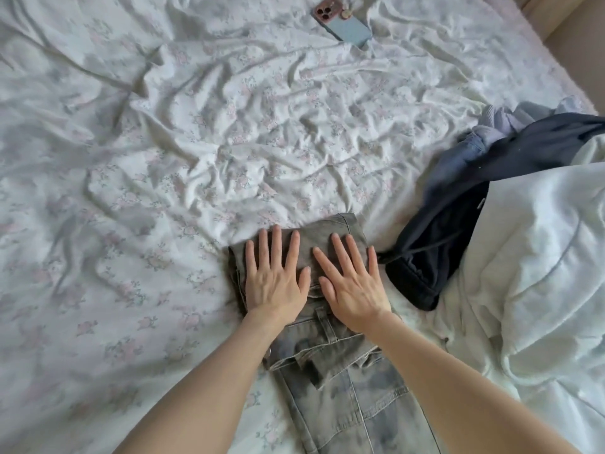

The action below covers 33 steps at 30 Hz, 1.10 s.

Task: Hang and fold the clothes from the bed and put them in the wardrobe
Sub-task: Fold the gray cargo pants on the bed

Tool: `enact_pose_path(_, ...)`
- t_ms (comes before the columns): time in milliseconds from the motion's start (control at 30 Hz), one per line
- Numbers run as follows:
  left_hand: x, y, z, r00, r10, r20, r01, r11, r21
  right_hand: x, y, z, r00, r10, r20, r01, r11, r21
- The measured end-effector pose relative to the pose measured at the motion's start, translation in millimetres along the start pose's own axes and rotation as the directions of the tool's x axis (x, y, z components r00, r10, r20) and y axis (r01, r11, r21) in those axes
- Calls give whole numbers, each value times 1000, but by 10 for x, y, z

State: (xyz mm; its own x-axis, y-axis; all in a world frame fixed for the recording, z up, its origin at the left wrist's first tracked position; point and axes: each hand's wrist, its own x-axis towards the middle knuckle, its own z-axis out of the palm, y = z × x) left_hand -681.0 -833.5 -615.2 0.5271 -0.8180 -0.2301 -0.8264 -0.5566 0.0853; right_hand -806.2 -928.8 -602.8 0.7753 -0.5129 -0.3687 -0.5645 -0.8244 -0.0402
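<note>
Fingers [276,245] of the left hand [275,283] spread straight and flat, pressed on the folded grey jeans [330,381]. Fingers [342,253] of the right hand [355,290] likewise splayed and flat, just beside the left, gripping nothing. Jeans laid on the bed [131,191] near its front edge, legs doubled over the waistband. Just right of the jeans, a dark navy garment [458,224] heaped with a pale blue striped shirt [501,126] against a white duvet [540,290]. Far off on the floral sheet, a phone [343,26].

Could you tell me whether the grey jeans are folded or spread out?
Partly folded: the grey jeans are doubled over under both flat hands.
</note>
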Motion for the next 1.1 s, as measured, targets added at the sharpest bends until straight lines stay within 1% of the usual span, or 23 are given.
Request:
enact_pose_path(100,160,-109,-219,998,28,56,-25,998,-58,48,59,-200,999,-33,-27,35,998,54)
enact_pose_path(167,327,-241,-410,993,25,114,-12,993,-117,226,119,-440,998,-56,1,56,996,76)
enact_pose_path(200,397,-313,-505,985,13,173,18,984,-176,347,140,-570,995,-86,58,82,995,61)
enact_pose_path(267,471,-418,-639,953,20,304,63,964,-260,577,141,-796,962,-153,226,157,988,0)
enact_pose_path(333,473,-476,-754,926,69,371,10,978,-208,724,99,-959,924,-167,345,195,980,-49)
enact_pose_path(367,470,-492,-809,911,90,402,-21,985,-174,761,76,-1016,912,-160,378,198,978,-63)
enact_pose_path(433,425,-517,-911,902,108,417,-50,988,-147,745,44,-1114,912,-163,376,209,974,-85)
enact_pose_path(500,315,-527,-966,931,133,341,-82,984,-161,648,40,-1239,917,-185,354,236,966,-108)
enact_pose_path(567,74,-509,-981,967,176,184,-139,970,-198,489,43,-1378,914,-230,334,285,950,-125)
enact_pose_path(633,-164,-472,-1034,984,170,59,-149,955,-255,329,39,-1504,920,-269,286,319,937,-144)
enact_pose_path(733,-155,-478,-1307,992,122,-9,-119,939,-323,243,15,-1799,949,-256,181,281,952,-126)
enact_pose_path(867,53,-521,-1823,992,112,-66,-127,941,-315,278,2,-2259,978,-205,48,210,967,-141)
enact_pose_path(933,128,-536,-2050,987,62,-150,-102,956,-275,278,-20,-2406,980,-178,-93,161,973,-166)
enact_pose_path(1000,207,-559,-2235,965,-21,-260,-45,968,-247,315,-55,-2502,954,-151,-257,107,978,-176)
enact_pose_path(1033,221,-564,-2302,949,-58,-309,-15,973,-229,335,-72,-2535,939,-141,-315,91,981,-170)
enact_pose_path(1100,197,-539,-2346,917,-82,-391,18,986,-164,373,-97,-2542,919,-129,-372,79,986,-147)
